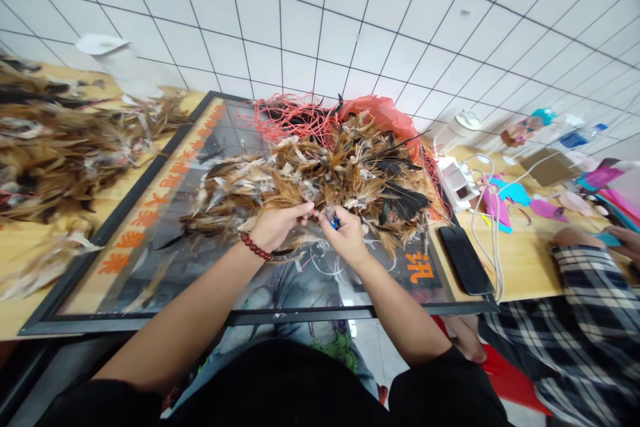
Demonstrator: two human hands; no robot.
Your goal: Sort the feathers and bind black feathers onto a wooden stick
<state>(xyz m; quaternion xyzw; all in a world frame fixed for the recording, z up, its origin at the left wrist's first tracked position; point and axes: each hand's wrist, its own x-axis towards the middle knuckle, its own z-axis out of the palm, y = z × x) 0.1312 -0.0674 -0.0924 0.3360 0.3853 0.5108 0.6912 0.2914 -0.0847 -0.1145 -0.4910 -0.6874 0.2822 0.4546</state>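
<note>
In the head view my left hand (277,225), with a dark red bead bracelet (256,248) at its wrist, is closed in a pinch. A tiny reddish bit shows at its fingertips; what it holds is too small to make out. My right hand (349,240) is closed around a small blue object (335,220), mostly hidden by the fingers. The fingertips of both hands nearly meet. Just beyond them spreads a large heap of brown, white and black feathers (300,173) on a glass-topped, black-framed panel (175,280).
Red strings (295,117) and a red plastic bag (380,110) lie behind the heap. More feathers (65,140) cover the table at left. To the right are a black phone (465,260), a white cable (495,240) and coloured pieces (495,207). A person in a plaid garment (590,320) sits there.
</note>
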